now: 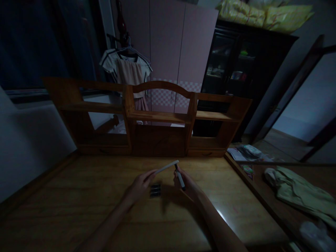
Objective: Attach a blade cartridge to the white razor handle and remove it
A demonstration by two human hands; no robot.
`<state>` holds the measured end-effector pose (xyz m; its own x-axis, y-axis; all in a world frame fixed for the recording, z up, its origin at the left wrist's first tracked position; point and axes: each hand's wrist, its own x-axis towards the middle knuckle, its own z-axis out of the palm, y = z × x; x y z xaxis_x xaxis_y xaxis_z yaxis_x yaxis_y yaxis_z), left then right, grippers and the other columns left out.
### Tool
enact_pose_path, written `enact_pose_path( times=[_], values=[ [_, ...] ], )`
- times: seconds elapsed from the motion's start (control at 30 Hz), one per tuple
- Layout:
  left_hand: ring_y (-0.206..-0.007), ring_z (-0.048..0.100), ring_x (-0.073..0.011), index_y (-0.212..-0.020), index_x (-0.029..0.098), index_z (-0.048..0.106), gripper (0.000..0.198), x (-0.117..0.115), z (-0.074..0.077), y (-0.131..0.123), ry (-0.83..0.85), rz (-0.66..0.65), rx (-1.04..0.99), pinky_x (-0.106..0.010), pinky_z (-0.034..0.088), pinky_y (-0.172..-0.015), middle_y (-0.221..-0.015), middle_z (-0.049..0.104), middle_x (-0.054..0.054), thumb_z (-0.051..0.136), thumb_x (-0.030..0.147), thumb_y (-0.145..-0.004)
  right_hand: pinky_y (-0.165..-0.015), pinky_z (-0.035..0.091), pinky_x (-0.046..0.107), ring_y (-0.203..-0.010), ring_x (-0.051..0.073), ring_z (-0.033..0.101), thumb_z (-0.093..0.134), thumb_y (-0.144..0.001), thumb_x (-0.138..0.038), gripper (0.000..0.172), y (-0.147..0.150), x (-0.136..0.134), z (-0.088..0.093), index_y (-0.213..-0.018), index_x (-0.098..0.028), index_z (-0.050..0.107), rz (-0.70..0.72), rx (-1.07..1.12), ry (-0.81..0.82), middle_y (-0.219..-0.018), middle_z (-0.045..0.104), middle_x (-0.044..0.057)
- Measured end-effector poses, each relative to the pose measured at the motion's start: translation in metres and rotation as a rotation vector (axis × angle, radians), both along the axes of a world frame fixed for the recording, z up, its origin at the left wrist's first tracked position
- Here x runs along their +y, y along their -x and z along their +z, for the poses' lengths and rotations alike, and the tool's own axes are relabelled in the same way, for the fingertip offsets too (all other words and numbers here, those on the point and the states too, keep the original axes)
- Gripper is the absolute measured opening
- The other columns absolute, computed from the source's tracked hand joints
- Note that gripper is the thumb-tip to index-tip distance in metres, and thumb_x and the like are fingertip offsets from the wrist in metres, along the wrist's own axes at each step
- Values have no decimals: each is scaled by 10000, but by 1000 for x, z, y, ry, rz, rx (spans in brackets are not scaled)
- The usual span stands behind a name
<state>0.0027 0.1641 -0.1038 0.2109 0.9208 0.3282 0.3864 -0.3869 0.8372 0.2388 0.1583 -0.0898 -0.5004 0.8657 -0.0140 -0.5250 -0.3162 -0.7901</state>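
My left hand pinches one end of a thin, light grey strip, which slants up to the right over the wooden tabletop. My right hand is closed round a slim grey stick with dark ends. The stick's upper dark end meets or nearly meets the far end of the strip; whether they touch I cannot tell. Small dark pieces lie side by side on the tabletop between my hands, too dim to name. Both objects are held above the surface.
A wooden shelf unit with small drawers stands along the back of the tabletop. To the right, a lower surface carries a pale green garment, papers and a plastic bag. A white wall borders the left side.
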Motion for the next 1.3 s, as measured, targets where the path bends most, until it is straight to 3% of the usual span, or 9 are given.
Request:
enact_pose_path(
  times=[0.2, 0.4, 0.53, 0.67, 0.73, 0.83, 1.0, 1.2, 1.3],
  values=[
    [-1100, 542, -218, -1149, 173, 593, 418, 6, -5, 4, 19, 90, -48, -338, 394, -974, -1164, 615, -55, 441, 429, -857, -398, 251, 179, -427, 65, 344, 622, -807, -436, 305, 1, 2, -2, -756, -149, 532, -18, -1, 15, -531, 385, -49],
    [-1103, 536, -223, -1133, 180, 607, 411, 5, -6, 1, 63, 6, -65, -344, 379, -985, -1164, 614, -58, 458, 431, -844, -394, 232, 181, -427, 65, 304, 594, -821, -444, 309, 1, -1, 1, -753, -149, 533, -42, -41, -20, -537, 350, -51],
    [-1073, 550, -238, -1101, 175, 624, 448, 10, -10, 3, 100, 101, -107, -345, 397, -953, -1126, 631, -66, 477, 485, -812, -407, 245, 183, -446, 74, 309, 550, -830, -490, 348, 2, -4, 5, -729, -158, 521, -99, -158, -100, -553, 354, -44],
    [-763, 611, -170, -1098, 157, 617, 537, 16, -8, 11, 196, 172, -322, -239, 471, -643, -889, 663, -59, 541, 554, -744, -457, 304, 183, -537, 95, 408, 492, -860, -501, 330, 3, -8, 10, -809, -179, 539, -272, -432, -321, -702, 482, -9],
    [-475, 485, -85, -1145, 159, 583, 595, 15, -5, 12, 315, 129, -438, -171, 337, -420, -624, 559, 14, 567, 572, -716, -506, 343, 198, -595, 115, 461, 481, -871, -483, 305, 3, -9, 11, -846, -187, 548, -406, -607, -474, -756, 522, 2],
    [-372, 299, -37, -1163, 160, 561, 608, 11, 0, 10, 420, 15, -563, -153, 178, -360, -511, 366, 79, 606, 546, -696, -552, 359, 224, -600, 134, 486, 467, -888, -450, 280, 2, -9, 10, -882, -188, 566, -600, -853, -695, -724, 549, 5],
    [-407, 316, -43, -1094, 135, 599, 544, 5, -1, -2, 446, -58, -539, -167, 205, -387, -527, 381, 64, 642, 489, -684, -545, 346, 237, -571, 137, 489, 443, -911, -401, 254, 0, -7, 7, -1022, -206, 563, -764, -1030, -825, -778, 596, 11],
    [-384, 250, -45, -1117, 149, 596, 511, 5, -5, -5, 465, -190, -354, -182, 142, -385, -494, 348, 71, 564, 508, -755, -625, 390, 249, -687, 159, 536, 463, -906, -360, 190, -1, -4, 5, -954, -206, 563, -826, -1039, -867, -871, 602, 30],
    [-379, 249, -46, -1119, 157, 594, 530, 10, -12, -2, 470, -160, -332, -187, 137, -385, -512, 389, 63, 562, 531, -745, -641, 397, 255, -711, 166, 539, 482, -895, -358, 177, -1, -4, 4, -925, -202, 561, -848, -1046, -883, -877, 599, 37]
  ],
)
